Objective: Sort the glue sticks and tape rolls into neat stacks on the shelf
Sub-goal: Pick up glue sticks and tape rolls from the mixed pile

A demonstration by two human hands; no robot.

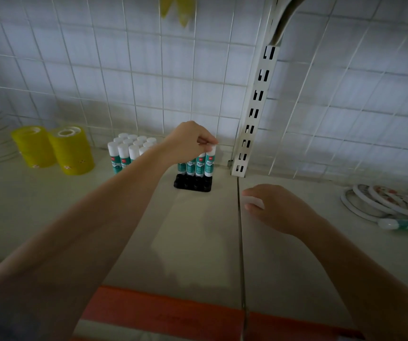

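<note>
Left hand pinches a glue stick cap in the black tray.
Four sticks visible there; two yellow tape stacks; right hand grips a white object.

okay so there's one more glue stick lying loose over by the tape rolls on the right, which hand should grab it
The right hand. It rests on the shelf close to the lying glue stick, though it already seems to hold something white. The left hand is far off, pinching the cap of a glue stick in the black tray.
</note>
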